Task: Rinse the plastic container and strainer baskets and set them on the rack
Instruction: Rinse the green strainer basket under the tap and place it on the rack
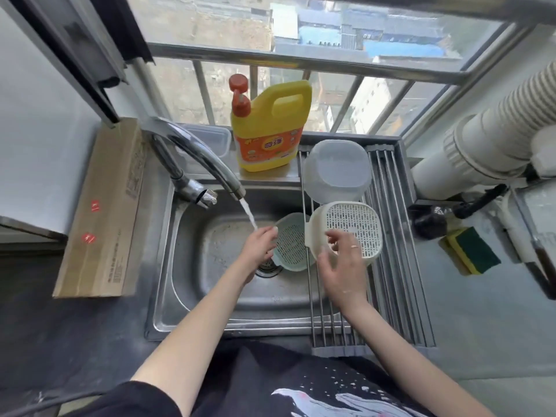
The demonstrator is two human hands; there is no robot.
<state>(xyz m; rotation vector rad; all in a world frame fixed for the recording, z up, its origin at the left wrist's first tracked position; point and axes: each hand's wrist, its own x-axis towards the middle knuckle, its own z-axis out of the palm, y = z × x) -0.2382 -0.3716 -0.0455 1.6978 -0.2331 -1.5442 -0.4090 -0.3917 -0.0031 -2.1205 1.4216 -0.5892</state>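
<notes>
Head view, near to far: right hand [340,263], fingers loose & spread, hovers at the near rim of the cream perforated plastic strainer basket [346,233], inverted on the steel roll-up rack [391,266] over the sink's right edge; contact unclear. Left hand [260,243] pinches the rim of the pale-green mesh strainer basket [293,243], tilted in the steel sink [210,281] under the tap stream [248,213]. Probably light, stiff, wet-slippery; rim or tab is best hold. Translucent white plastic container [337,170] sits inverted at rack's far end.
</notes>
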